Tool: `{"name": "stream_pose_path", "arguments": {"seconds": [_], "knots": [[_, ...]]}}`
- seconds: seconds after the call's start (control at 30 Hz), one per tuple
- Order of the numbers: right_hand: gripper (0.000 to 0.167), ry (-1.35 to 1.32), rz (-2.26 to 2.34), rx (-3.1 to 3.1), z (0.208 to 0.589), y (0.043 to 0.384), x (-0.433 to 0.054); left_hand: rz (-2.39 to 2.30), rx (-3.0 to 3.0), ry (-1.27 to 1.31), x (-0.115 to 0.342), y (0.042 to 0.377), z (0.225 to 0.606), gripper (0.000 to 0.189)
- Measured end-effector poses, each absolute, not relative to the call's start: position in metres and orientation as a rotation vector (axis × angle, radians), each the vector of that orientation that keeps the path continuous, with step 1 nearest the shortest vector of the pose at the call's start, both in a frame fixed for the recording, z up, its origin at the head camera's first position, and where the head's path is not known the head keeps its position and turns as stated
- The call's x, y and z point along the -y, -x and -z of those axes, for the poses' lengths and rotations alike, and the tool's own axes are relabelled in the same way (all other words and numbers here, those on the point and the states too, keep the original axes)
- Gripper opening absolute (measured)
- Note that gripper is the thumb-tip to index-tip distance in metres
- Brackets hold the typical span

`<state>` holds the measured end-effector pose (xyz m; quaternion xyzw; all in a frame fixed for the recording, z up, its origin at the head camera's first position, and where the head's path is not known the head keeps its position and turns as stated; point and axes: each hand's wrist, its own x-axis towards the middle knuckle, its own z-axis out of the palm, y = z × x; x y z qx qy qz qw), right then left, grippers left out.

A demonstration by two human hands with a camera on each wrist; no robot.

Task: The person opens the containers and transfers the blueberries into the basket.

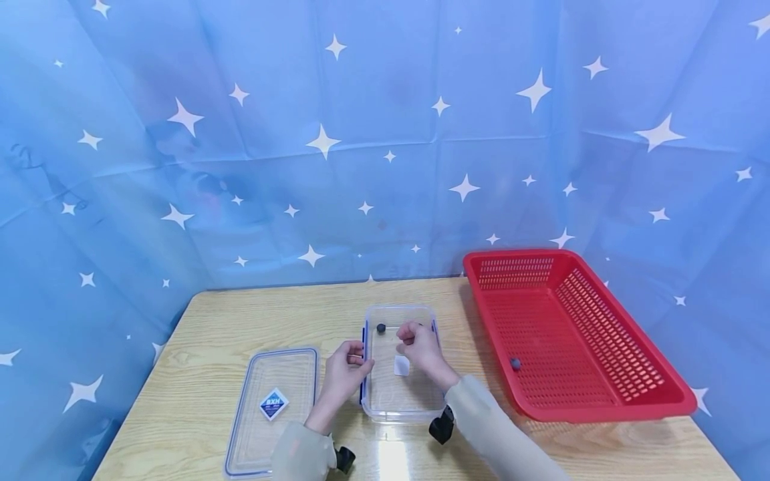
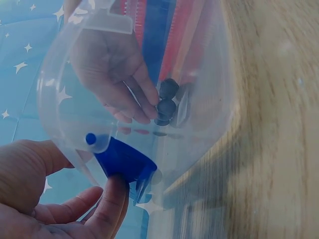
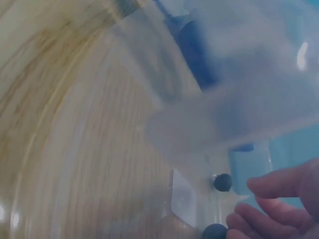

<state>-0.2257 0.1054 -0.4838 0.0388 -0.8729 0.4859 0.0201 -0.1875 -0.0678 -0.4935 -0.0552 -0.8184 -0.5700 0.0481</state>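
A clear plastic food container (image 1: 385, 413) with blue side latches stands on the table, its top uncovered. My left hand (image 1: 345, 374) holds its left side, thumb at the rim and fingers against the blue latch (image 2: 127, 159). Over the container's inside is my right hand (image 1: 422, 349), fingers loosely bent and pointing down, with nothing visible between them. Small dark balls lie inside: one ball (image 1: 381, 328) near the far left corner, another ball (image 3: 215, 231) right by my right fingertips. A white square label (image 1: 401, 365) shows at the container's bottom.
To the left lies the clear lid (image 1: 243, 427) with a blue-edged rim and a diamond sticker (image 1: 274, 404). A red plastic basket (image 1: 601, 321) stands at the right, one dark ball (image 1: 515, 364) inside it. A blue star-patterned curtain (image 1: 385, 100) hangs behind the wooden table (image 1: 174, 414).
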Motion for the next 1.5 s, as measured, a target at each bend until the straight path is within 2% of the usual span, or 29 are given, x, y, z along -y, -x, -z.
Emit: {"name": "stream_pose_path", "arguments": {"seconds": [0.57,0.9,1.1,1.5], "knots": [[0.019,-0.218,-1.332,2.731,0.4849,0.2243,-0.1058,1.737,2.491,0.179,0.0678,0.1879,0.4932,0.030],[0.016,-0.207,-1.387,2.721,0.4849,0.2252,-0.1058,1.735,2.490,0.176,0.0677,0.1880,0.4941,0.031],[0.019,-0.167,-1.354,2.805,0.4833,0.2243,-0.1055,1.722,2.494,0.180,0.0679,0.1893,0.4949,0.030],[0.026,-0.253,-1.219,2.874,0.4869,0.2255,-0.1048,1.725,2.499,0.173,0.0680,0.1887,0.4955,0.029]]}}
